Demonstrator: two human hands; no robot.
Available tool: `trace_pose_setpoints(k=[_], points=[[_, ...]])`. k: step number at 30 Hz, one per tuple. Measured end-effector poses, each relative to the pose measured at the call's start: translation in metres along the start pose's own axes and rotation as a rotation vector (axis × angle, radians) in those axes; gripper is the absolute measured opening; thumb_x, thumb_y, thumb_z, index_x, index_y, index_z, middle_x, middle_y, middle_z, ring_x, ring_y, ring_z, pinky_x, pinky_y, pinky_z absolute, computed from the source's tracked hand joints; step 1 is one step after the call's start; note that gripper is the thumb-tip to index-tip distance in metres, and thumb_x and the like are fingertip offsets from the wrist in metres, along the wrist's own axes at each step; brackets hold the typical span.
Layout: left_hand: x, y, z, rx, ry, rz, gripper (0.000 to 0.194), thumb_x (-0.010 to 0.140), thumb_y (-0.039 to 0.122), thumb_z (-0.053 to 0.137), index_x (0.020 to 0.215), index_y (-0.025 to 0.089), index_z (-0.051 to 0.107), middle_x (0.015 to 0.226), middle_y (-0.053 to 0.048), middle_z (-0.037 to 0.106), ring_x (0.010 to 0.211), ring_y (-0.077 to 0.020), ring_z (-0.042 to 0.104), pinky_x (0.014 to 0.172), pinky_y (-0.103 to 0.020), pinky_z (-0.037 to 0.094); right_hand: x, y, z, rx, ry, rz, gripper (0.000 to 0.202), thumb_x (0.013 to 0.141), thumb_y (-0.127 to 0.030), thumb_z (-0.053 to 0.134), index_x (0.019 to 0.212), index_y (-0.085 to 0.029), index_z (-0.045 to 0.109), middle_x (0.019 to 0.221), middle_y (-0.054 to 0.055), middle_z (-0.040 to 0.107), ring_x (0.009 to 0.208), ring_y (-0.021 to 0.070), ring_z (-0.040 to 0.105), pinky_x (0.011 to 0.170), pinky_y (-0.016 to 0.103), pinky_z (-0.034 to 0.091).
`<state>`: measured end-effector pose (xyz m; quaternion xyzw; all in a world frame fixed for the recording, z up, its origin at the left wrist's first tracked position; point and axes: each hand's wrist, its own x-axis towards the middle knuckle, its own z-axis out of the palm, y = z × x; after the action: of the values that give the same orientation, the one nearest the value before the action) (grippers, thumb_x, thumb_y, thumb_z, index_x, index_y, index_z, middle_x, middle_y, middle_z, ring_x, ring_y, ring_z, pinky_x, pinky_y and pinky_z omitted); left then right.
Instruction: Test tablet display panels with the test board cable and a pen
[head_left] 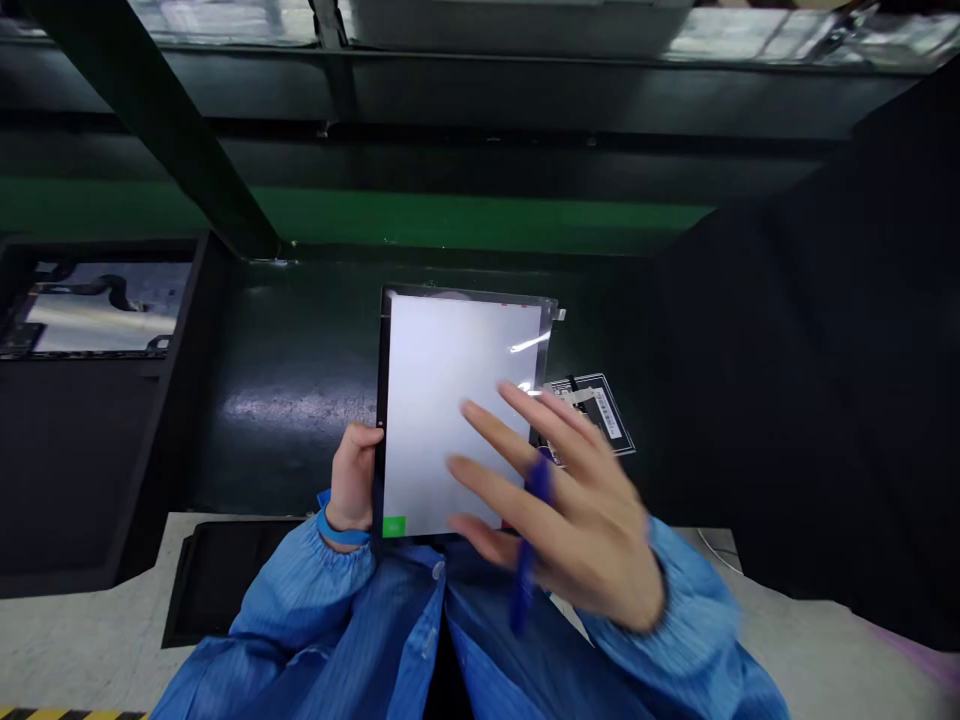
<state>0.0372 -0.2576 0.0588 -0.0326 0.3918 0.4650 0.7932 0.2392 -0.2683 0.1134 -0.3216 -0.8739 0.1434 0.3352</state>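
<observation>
A tablet-like display panel [457, 400] with a lit white screen and a small green block at its lower left is held upright in front of me. My left hand [355, 478] grips its left edge, thumb on the front bezel. Over the panel's lower right is my right hand [574, 500], blurred, with its fingers spread. A blue pen-like object [529, 545] shows by that hand, held at the base of the fingers. Clear film and a small tab stand out at the panel's upper right corner.
Beside the panel on the dark green bench [292, 380] lies a circuit part with a white label [606, 412]. A black tray [154, 430] with a metallic part stands at the left. Black cloth [832, 350] hangs at the right, and a green post [172, 130] slants at the upper left.
</observation>
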Motion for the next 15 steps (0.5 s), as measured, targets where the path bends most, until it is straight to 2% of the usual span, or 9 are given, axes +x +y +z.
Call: trace_pose_setpoints(k=[4, 7, 10, 12, 15], points=[[-0.005, -0.002, -0.001, 0.082, -0.083, 0.037, 0.04, 0.061, 0.033, 0.056, 0.092, 0.015, 0.072, 0.094, -0.009, 0.075, 0.107, -0.0399, 0.066, 0.091, -0.046, 0.056, 0.014, 0.011, 0.028, -0.314, -0.11, 0.019, 0.047, 0.089, -0.028, 0.069, 0.135, -0.022, 0.056, 0.154, 0.016, 0.042, 0.149, 0.0393, 0.024, 0.113, 0.067, 0.039], [-0.006, -0.002, 0.0, 0.15, -0.15, 0.04, 0.041, 0.059, 0.034, 0.057, 0.091, 0.014, 0.072, 0.094, -0.009, 0.074, 0.107, -0.0411, 0.065, 0.09, -0.047, 0.056, 0.007, 0.015, 0.033, -0.419, -0.027, -0.041, 0.026, 0.093, -0.021, 0.064, 0.119, -0.018, 0.063, 0.144, 0.016, 0.054, 0.143, 0.0375, 0.038, 0.111, 0.06, 0.046], [-0.003, -0.001, 0.002, 0.207, -0.175, 0.074, 0.037, 0.057, 0.036, 0.058, 0.084, 0.014, 0.07, 0.09, -0.01, 0.074, 0.105, -0.042, 0.065, 0.088, -0.049, 0.057, -0.005, 0.012, 0.025, -0.46, 0.098, -0.086, 0.016, 0.093, -0.008, 0.058, 0.106, -0.015, 0.066, 0.13, 0.015, 0.066, 0.132, 0.0306, 0.055, 0.103, 0.046, 0.057], [0.001, -0.001, 0.001, 0.249, -0.156, 0.116, 0.03, 0.057, 0.038, 0.058, 0.074, 0.016, 0.067, 0.084, -0.009, 0.072, 0.103, -0.0415, 0.066, 0.086, -0.048, 0.057, -0.013, 0.011, 0.013, -0.433, 0.159, -0.089, 0.019, 0.093, -0.007, 0.059, 0.108, -0.015, 0.066, 0.128, 0.016, 0.067, 0.124, 0.0279, 0.063, 0.095, 0.039, 0.062], [0.005, 0.003, -0.006, 0.395, -0.059, 0.258, 0.024, 0.059, 0.039, 0.053, 0.068, 0.018, 0.063, 0.073, -0.006, 0.068, 0.094, -0.0366, 0.067, 0.077, -0.043, 0.056, -0.028, 0.025, -0.007, -0.375, 0.338, 0.078, 0.034, 0.089, -0.008, 0.065, 0.12, -0.02, 0.066, 0.129, 0.011, 0.067, 0.108, 0.0242, 0.072, 0.086, 0.034, 0.065]])
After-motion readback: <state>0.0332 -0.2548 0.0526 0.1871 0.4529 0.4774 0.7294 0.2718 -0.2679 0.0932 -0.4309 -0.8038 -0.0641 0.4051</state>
